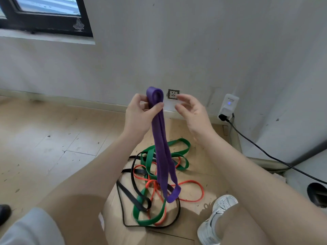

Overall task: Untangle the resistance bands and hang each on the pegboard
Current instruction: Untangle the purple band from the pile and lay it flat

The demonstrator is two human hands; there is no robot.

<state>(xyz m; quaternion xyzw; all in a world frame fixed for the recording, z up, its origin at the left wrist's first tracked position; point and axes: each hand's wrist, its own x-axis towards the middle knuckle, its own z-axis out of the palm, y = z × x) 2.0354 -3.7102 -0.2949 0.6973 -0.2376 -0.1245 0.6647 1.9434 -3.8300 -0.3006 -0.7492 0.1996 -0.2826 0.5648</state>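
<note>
Our left hand (139, 115) is raised in front of us and pinches the purple resistance band (161, 147) just below its top fold, thumb on one side and fingers curled on the other. We hold it high so that the long loop hangs straight down and its own weight pulls it free from the others. Its lower end (172, 195) hangs just over the pile on the floor; from this angle we cannot say whether it touches the bands below or passes in front of them.

Our right hand (192, 114) is just beside the band, apart from it, with relaxed, slightly bent fingers and nothing in it. We judge that it waits there to take the fold or to smooth the loop.

On the wooden floor (53, 138) between our knees lies the rest of the work: the green band (177, 152), the thin orange band (192, 183) and the black band (131, 193) cross over each other many times, and the orange one seems to be knotted near the middle of the heap.

The pegboard is not in view, so we think the purple band must be carried to it next. A wall socket (173, 94) and a white plug-in device (229, 106) with a black cable (265, 151) are on the wall behind, and a white sneaker (217, 214) is at the right of the pile.
</note>
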